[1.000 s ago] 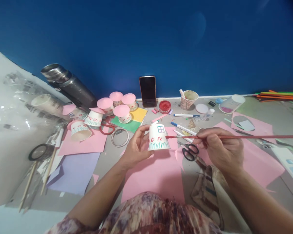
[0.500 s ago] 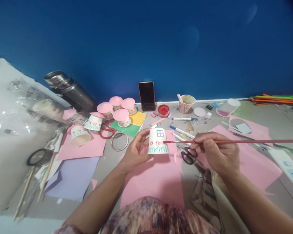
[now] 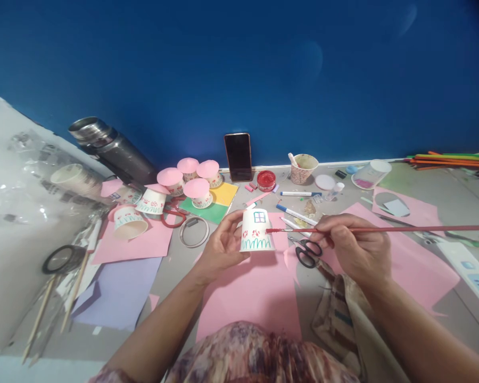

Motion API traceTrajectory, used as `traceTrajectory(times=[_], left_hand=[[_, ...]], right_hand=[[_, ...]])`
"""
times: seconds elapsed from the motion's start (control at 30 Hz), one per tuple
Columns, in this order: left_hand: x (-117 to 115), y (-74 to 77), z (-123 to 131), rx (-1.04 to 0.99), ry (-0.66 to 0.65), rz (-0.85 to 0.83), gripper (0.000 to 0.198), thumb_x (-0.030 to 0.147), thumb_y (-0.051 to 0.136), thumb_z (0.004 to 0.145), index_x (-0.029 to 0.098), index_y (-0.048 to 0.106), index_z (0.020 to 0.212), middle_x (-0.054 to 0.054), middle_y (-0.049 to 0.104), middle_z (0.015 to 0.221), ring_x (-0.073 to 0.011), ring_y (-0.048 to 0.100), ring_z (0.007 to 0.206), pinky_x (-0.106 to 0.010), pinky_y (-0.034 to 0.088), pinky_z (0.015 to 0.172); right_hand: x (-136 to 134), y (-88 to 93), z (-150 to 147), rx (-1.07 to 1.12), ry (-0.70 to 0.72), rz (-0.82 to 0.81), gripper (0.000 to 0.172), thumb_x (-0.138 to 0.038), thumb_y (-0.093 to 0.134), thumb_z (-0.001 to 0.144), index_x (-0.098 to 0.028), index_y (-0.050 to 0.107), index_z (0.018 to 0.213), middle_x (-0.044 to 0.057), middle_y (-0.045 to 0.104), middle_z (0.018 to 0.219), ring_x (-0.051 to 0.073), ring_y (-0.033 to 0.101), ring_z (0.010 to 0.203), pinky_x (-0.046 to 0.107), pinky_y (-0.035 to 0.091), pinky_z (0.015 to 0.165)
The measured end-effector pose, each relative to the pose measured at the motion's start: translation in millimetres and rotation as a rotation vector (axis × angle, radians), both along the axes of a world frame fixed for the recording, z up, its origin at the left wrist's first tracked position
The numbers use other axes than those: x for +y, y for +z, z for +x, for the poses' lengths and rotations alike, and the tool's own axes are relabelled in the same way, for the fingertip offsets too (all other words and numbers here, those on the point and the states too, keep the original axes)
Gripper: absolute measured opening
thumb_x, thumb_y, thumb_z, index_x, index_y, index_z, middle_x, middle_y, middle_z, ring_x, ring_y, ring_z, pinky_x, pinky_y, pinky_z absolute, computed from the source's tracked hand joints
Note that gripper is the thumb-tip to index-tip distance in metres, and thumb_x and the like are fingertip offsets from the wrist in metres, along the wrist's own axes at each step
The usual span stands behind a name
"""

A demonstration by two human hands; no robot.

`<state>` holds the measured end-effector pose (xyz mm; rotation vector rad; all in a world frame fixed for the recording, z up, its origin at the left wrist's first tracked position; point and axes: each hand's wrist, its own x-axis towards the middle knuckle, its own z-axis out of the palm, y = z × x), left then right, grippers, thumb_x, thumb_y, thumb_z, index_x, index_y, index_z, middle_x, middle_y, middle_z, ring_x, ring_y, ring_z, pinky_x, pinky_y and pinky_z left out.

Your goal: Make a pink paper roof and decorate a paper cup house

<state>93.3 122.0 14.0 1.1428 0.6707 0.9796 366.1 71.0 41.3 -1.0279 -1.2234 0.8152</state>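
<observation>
My left hand (image 3: 223,246) grips a white paper cup (image 3: 257,223) turned upside down, with a drawn window, red flowers and green grass on its side. In my right hand (image 3: 357,250) is a long red paintbrush (image 3: 407,229), held level. Its red-coated bristles meet the cup's right side, beside the red flowers. Below the cup lies a pink paper sheet (image 3: 247,303). Black-handled scissors (image 3: 308,252) rest on the table between the cup and my right hand. An open jar of red paint (image 3: 266,181) stands farther back.
Several decorated cups with pink paper tops (image 3: 196,190) stand at the back left, near a dark thermos (image 3: 117,151). A phone (image 3: 238,157) leans on the blue wall. Markers (image 3: 299,215), a striped cloth (image 3: 339,314) and a power strip (image 3: 473,274) lie to the right.
The brush tip stays at the cup's right side, with the cup turned very slightly. Both hands keep their holds, and the whole view has shifted a little.
</observation>
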Motion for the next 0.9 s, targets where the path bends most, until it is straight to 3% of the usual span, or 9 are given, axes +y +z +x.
traceTrajectory(times=[0.27, 0.47, 0.9], left_hand=[[0.9, -0.4, 0.9, -0.049, 0.018, -0.041, 0.076, 0.016, 0.094, 0.068, 0.030, 0.063, 0.137, -0.009, 0.060, 0.149, -0.0277, 0.062, 0.132, -0.030, 0.054, 0.096], [0.5, -0.6, 1.0, -0.078, -0.008, -0.038, 0.075, 0.014, 0.095, 0.067, 0.032, 0.066, 0.134, -0.007, 0.063, 0.144, -0.0255, 0.062, 0.131, -0.030, 0.053, 0.100], [-1.8, 4.7, 1.0, -0.003, -0.006, -0.074, 0.078, 0.016, 0.095, 0.067, 0.028, 0.062, 0.137, -0.011, 0.062, 0.149, -0.0314, 0.062, 0.134, -0.034, 0.054, 0.099]], right_hand=[[1.4, -1.2, -0.6, -0.001, 0.010, -0.005, 0.018, -0.034, 0.068, 0.102, -0.024, 0.080, 0.092, 0.002, 0.080, 0.074, 0.012, 0.066, 0.056, 0.021, 0.054, 0.048], [1.0, 1.1, -1.8, 0.053, 0.002, 0.011, 0.018, -0.037, 0.071, 0.100, -0.024, 0.081, 0.091, 0.002, 0.080, 0.072, 0.012, 0.064, 0.053, 0.021, 0.051, 0.045], [-0.2, -0.4, -1.8, 0.044, 0.027, -0.009, 0.018, -0.036, 0.070, 0.100, -0.023, 0.080, 0.091, 0.003, 0.079, 0.074, 0.013, 0.065, 0.054, 0.022, 0.054, 0.047]])
